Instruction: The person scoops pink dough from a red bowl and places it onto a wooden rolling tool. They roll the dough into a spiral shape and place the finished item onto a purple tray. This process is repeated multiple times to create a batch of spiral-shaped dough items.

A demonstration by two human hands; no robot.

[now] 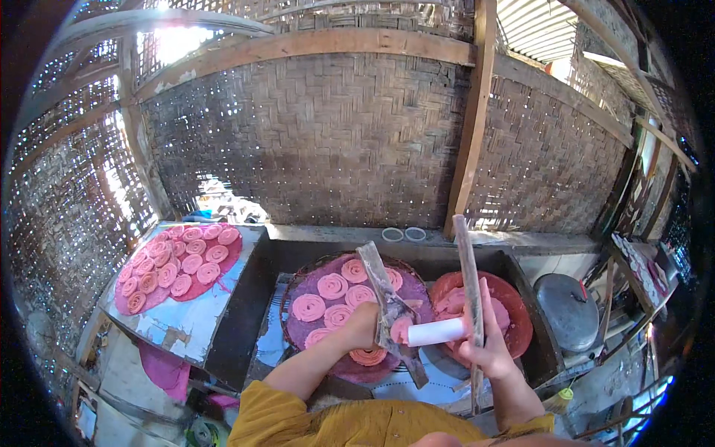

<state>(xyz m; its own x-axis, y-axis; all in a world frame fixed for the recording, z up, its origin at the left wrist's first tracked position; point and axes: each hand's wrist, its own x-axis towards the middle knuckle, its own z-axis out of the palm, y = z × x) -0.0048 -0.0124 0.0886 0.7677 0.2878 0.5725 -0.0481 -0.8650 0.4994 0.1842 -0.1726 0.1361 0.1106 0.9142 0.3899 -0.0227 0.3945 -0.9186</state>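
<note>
If the left hand (pixel 362 325) and right hand (pixel 491 356), gripping wooden bars (pixel 464 257) flanking the white tube (pixel 436 332), push unevenly, I fear the pink dough (pixel 400 330) could tear.

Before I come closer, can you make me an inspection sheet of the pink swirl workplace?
Surface: pale-blue panel with peeling paint; dark wooden trough beside it.
Job's things: white tube between left wooden board and right wooden bar, pink dough at its left end; pink swirls on purple mat; more dough in red bowl.
Clutter: two pale rings on ledge.
Grips: left grip on the board, right grip on the bar.
Cables: nothing seen.
Surroundings: woven wall with bright holes, wooden post.
</note>
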